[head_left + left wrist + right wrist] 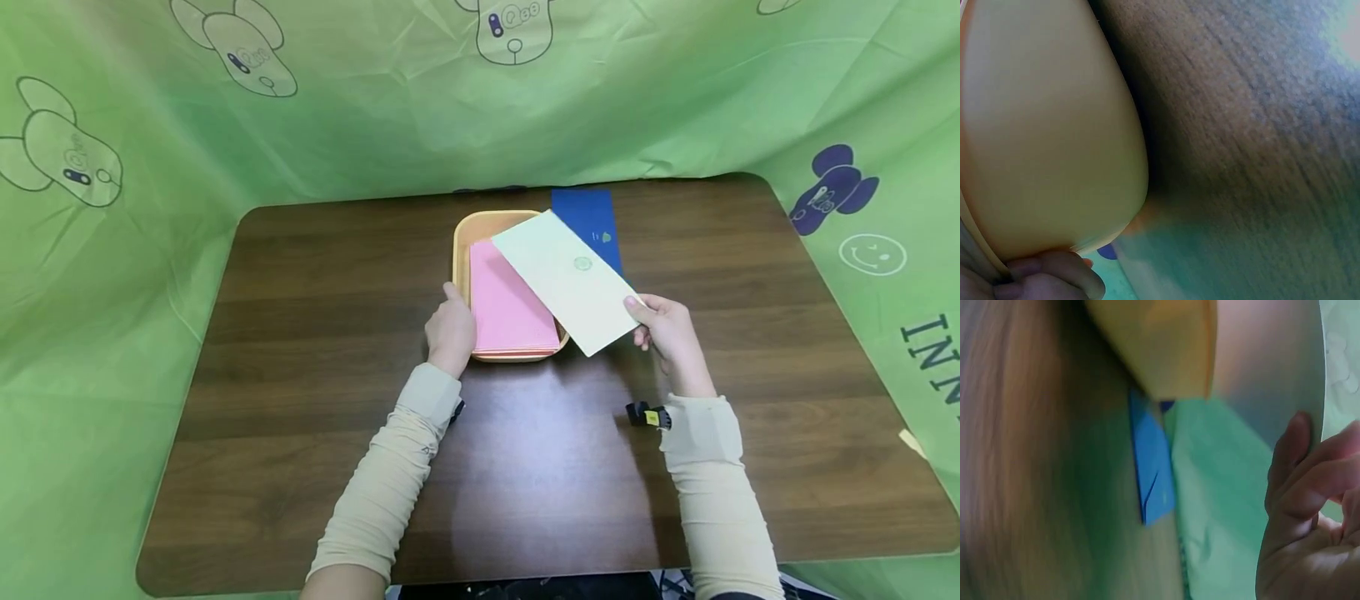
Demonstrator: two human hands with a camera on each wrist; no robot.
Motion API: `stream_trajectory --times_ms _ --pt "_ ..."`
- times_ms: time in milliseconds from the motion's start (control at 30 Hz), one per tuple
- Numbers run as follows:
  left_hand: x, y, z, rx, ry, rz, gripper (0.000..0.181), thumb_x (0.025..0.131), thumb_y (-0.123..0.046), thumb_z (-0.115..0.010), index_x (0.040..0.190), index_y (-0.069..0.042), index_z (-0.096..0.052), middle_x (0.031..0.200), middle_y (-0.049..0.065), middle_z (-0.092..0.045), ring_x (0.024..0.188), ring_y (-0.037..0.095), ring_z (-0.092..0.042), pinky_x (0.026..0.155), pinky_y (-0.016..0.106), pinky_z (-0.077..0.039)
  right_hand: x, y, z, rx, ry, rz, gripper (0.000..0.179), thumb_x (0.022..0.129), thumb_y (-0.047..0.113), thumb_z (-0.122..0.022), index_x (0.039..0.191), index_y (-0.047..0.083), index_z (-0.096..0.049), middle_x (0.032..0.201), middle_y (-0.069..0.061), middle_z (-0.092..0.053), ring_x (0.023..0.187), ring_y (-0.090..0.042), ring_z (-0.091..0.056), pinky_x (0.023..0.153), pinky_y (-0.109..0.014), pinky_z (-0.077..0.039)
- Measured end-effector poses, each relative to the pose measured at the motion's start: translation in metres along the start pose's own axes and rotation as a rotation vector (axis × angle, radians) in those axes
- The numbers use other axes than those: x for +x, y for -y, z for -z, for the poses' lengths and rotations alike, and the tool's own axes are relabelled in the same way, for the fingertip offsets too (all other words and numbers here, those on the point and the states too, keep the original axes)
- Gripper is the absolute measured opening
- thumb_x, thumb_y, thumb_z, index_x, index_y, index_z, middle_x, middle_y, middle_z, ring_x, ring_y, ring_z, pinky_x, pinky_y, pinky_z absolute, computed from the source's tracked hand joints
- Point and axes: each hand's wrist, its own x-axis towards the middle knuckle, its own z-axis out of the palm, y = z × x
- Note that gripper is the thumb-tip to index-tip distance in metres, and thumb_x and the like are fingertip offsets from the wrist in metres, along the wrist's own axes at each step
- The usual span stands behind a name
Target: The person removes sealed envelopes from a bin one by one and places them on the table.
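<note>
On the near half of the dark wood-grain desk (pixel 315 350) two sleeved forearms reach forward. The left hand (pixel 450 333) rests against the near left wall of the shallow orange plastic tray (pixel 459 250), fingers laid along its rim; whether they curl over the edge is hard to tell, though the left wrist view shows fingertips pressed to the tray's outer wall. The right hand (pixel 663 329) pinches the near right corner of a long pale green paper envelope (pixel 566 279) between thumb and fingers, holding it tilted above the tray's right side. Inside the tray lies a stack of pink paper sheets (pixel 510 304), partly covered by the envelope. A corner pinch is a weak hold, so the envelope could sag, swing or slip, and its far end might catch the tray's rim or skew the pink stack. Just beyond, to the right of the tray, a dark blue paper envelope (pixel 592 221) lies flat on the desk, partly hidden. Green printed cloth (pixel 375 100) hangs around the far side.
</note>
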Motion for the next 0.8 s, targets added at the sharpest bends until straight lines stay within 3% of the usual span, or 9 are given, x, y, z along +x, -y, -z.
stream_trajectory --times_ms 100,300,400,633,700,800 --pt "0.0 0.0 0.0 0.0 -0.012 -0.004 0.022 0.1 -0.009 -0.032 0.121 -0.002 -0.035 0.087 0.021 -0.07 0.078 0.034 -0.069 0.066 0.046 -0.054 0.004 -0.003 0.009 0.04 -0.049 0.008 0.014 0.095 0.018 -0.058 0.083 0.022 -0.063 0.056 0.011 -0.062 0.04 0.001 -0.049 0.04 -0.013 -0.039" --pt "-0.001 0.0 0.0 0.021 -0.029 -0.016 0.023 0.1 -0.012 -0.037 0.121 -0.001 -0.036 0.083 0.02 -0.069 0.075 0.033 -0.069 0.064 0.045 -0.055 0.028 -0.002 0.028 0.181 -0.374 -0.04 0.007 0.095 0.017 -0.056 0.091 0.012 -0.057 0.067 0.006 -0.059 0.041 -0.004 -0.056 0.041 -0.015 -0.043" --pt "-0.001 0.0 0.001 0.026 -0.029 -0.01 0.024 0.1 -0.013 -0.039 0.121 -0.001 -0.037 0.081 0.019 -0.069 0.073 0.032 -0.069 0.063 0.045 -0.055 0.043 0.003 0.038 0.204 -0.482 -0.054 0.009 0.096 0.016 -0.054 0.094 0.007 -0.054 0.075 0.002 -0.054 0.039 -0.006 -0.056 0.04 -0.016 -0.043" --pt "-0.003 -0.001 0.001 0.026 -0.006 0.006 0.025 0.101 -0.012 -0.037 0.124 -0.001 -0.035 0.082 0.018 -0.069 0.074 0.032 -0.069 0.064 0.044 -0.055 0.066 0.0 0.061 0.177 -0.544 -0.148 0.015 0.094 0.019 -0.055 0.094 0.006 -0.046 0.073 0.001 -0.05 0.035 -0.007 -0.054 0.039 -0.017 -0.045" --pt "-0.003 -0.001 0.001 0.028 -0.005 0.005 0.026 0.101 -0.011 -0.037 0.124 -0.001 -0.035 0.081 0.018 -0.069 0.073 0.031 -0.068 0.063 0.043 -0.054 0.069 -0.004 0.065 0.079 -0.526 -0.183 0.026 0.092 0.021 -0.059 0.106 0.005 -0.044 0.076 0.001 -0.049 0.037 -0.003 -0.054 0.041 -0.015 -0.046" --pt "-0.003 -0.001 0.001 0.03 -0.004 -0.001 0.025 0.101 -0.01 -0.036 0.124 -0.001 -0.035 0.079 0.017 -0.068 0.071 0.03 -0.068 0.061 0.042 -0.054 0.071 -0.008 0.067 -0.166 -0.474 -0.222 0.06 0.088 0.024 -0.063 0.133 0.003 -0.03 0.094 0.0 -0.051 0.05 0.005 -0.051 0.054 -0.012 -0.048"
